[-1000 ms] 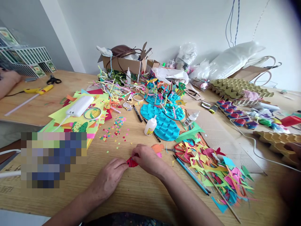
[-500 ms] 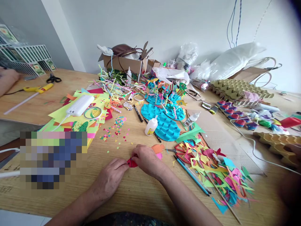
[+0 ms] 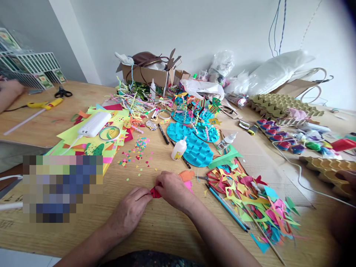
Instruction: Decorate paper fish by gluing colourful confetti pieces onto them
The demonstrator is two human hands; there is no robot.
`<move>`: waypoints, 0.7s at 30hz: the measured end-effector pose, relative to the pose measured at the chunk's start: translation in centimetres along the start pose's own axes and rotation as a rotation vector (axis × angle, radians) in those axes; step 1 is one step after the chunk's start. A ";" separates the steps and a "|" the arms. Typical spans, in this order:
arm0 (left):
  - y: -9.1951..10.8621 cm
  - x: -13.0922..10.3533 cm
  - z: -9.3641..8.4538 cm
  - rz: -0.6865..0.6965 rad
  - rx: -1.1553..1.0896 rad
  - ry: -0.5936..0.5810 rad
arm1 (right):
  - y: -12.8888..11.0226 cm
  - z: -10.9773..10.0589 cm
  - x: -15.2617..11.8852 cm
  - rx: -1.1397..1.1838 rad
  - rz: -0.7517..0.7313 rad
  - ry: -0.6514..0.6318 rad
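Observation:
A small red paper cutout [image 3: 155,194] with dark pen marks is between my two hands, low over the table. My left hand [image 3: 131,208] pinches its left end between thumb and fingers. From the other side my right hand [image 3: 172,191] has its fingers closed on the paper and hides part of it. Just beyond my right hand lie an orange paper cutout [image 3: 187,175] and a pink paper piece [image 3: 189,185], partly covered. A white glue bottle [image 3: 178,149] stands farther back. Tiny colored paper bits [image 3: 141,144] are scattered ahead of my left hand.
Blue textured paper ovals [image 3: 196,146] carry a decorated display behind the glue. Paper scraps [image 3: 250,193] and a long stick [image 3: 263,233] lie right, beside blue pens [image 3: 226,205]. Colored sheets [image 3: 66,135] sit left under a white power bank [image 3: 95,124]. Another person's arm [image 3: 9,92] is far left.
Both hands stay on the red paper cutout in nearly the same place. My right hand has shifted very slightly; the rest looks unchanged.

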State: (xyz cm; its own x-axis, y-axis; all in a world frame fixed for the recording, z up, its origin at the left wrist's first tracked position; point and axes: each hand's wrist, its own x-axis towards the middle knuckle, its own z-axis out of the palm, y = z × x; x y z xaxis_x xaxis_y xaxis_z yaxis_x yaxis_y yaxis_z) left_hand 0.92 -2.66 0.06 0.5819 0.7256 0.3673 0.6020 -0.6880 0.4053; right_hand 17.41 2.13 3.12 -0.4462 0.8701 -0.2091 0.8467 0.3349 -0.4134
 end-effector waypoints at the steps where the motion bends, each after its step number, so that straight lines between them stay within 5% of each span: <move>1: 0.0 0.0 0.0 -0.002 -0.003 0.000 | 0.0 0.0 0.0 -0.003 0.001 0.004; 16: 0.1 0.2 -0.1 -0.011 0.001 0.009 | 0.4 -0.3 -0.4 0.002 0.052 0.042; 21: 0.1 0.1 -0.1 0.000 0.014 0.028 | 0.8 -1.2 -1.2 0.014 -0.085 0.045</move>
State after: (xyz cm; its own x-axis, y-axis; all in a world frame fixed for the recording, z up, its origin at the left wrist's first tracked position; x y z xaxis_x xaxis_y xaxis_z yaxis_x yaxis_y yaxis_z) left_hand 0.99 -2.65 0.19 0.5671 0.7253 0.3904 0.6093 -0.6883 0.3937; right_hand 18.92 1.81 4.10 -0.5025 0.8543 -0.1327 0.8019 0.4032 -0.4408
